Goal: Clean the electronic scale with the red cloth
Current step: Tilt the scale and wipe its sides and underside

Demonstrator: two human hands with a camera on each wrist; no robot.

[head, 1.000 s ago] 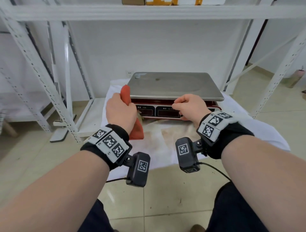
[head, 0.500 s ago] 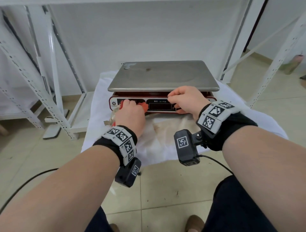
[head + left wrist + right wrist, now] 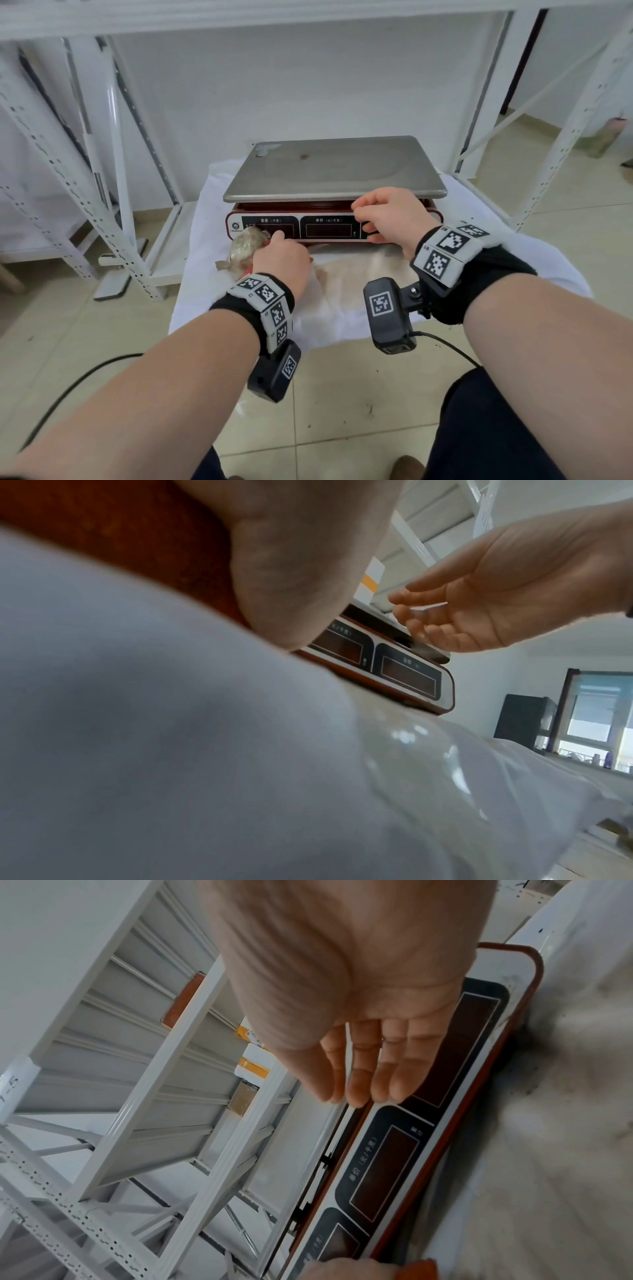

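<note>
The electronic scale (image 3: 335, 171) has a steel platter over a red body with a dark display panel (image 3: 329, 228). It stands on a white sheet. My left hand (image 3: 281, 255) grips the red cloth (image 3: 120, 547) and holds it against the left end of the display panel. In the head view the hand hides most of the cloth, and a corner of the red cloth (image 3: 421, 1269) shows in the right wrist view. My right hand (image 3: 387, 216) is at the right front of the scale. Its fingers (image 3: 359, 1085) are nearly straight, with the tips at the platter's front edge.
Crumpled clear plastic (image 3: 245, 245) lies just left of my left hand. The white sheet (image 3: 513, 246) is stained in front of the scale. White metal shelf uprights stand at left (image 3: 85, 192) and right (image 3: 568, 144). A black cable (image 3: 85, 373) runs over the tiled floor.
My left hand has brought the red cloth down from the platter's left edge to the front display panel. The right hand has stayed at the right front of the scale.
</note>
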